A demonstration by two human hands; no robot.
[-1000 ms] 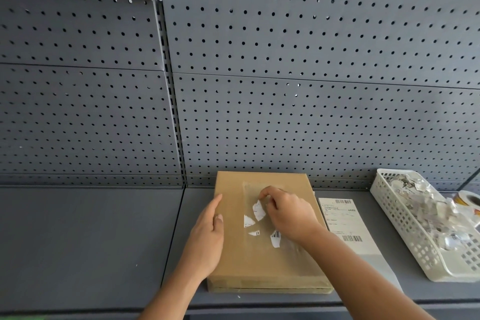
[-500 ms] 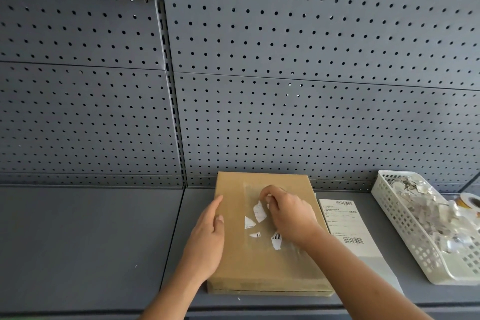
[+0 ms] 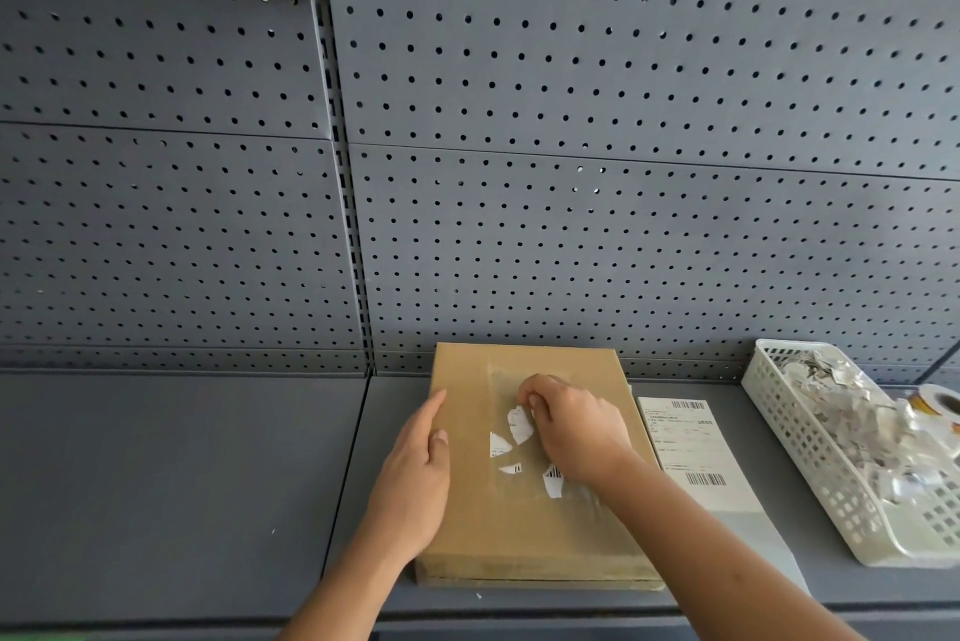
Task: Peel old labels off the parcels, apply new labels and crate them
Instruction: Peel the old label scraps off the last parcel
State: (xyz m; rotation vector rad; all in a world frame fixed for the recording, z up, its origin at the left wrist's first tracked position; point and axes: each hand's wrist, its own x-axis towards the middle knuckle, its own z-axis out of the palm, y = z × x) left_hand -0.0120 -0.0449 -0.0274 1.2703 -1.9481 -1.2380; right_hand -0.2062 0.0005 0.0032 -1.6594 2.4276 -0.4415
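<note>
Old-label peeling in hand, judging by the torn remnants. Pressing down on the cardboard parcel (image 3: 524, 526), flat on the grey shelf (image 3: 182, 484) at 6 o'clock of the view, with the left hand (image 3: 415, 479): fingers straight along the parcel's 9 o'clock edge, gripping nothing. Pinching with the right hand (image 3: 576, 432), fingers curled, at the top of the uppermost label scrap (image 3: 519, 424) near the parcel's middle.

To do it well: pull low and slow, folding the scrap back along the surface rather than straight up, to avoid shredding it further or lifting the cardboard skin. Keep the left hand bearing down against sliding. Raise a fresh corner with a nail wherever the paper tears.

Counted:
- one parcel
- four white scraps in sight on it, perhaps more hidden under the right hand
- one new printed label (image 3: 685, 443) just beside the parcel at 3 o'clock
- one white basket (image 3: 810, 458) of peeled scraps farther toward 3 o'clock
- one roll (image 3: 937, 404), partly cut off, beyond the basket
- no crate in view
</note>
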